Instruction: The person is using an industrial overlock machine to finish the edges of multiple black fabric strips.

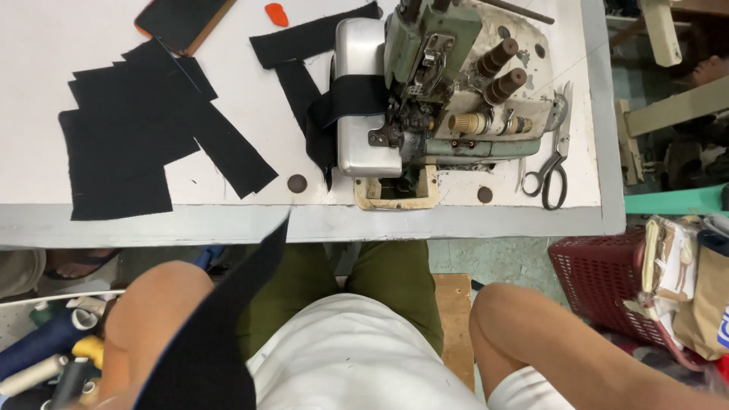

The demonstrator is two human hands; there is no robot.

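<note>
Neither hand shows; only my bent arms reach into the bottom of the frame. My left forearm [148, 319] sits at the lower left, with a long black fabric strip [228, 326] lying against it and rising toward the table edge. My right elbow [505, 319] is at the lower right, over my lap. A green overlock sewing machine [448, 83] stands on the white table [228, 209], and a black band [345, 99] is wrapped over its metal arm. Cut black fabric pieces [137, 129] lie stacked at the left.
Scissors [554, 163] lie right of the machine. A dark phone [182, 19] and a small orange piece [277, 13] rest at the table's back. A red plastic basket [607, 281] with packets stands on the floor at right. Thread cones [45, 357] lie at the lower left.
</note>
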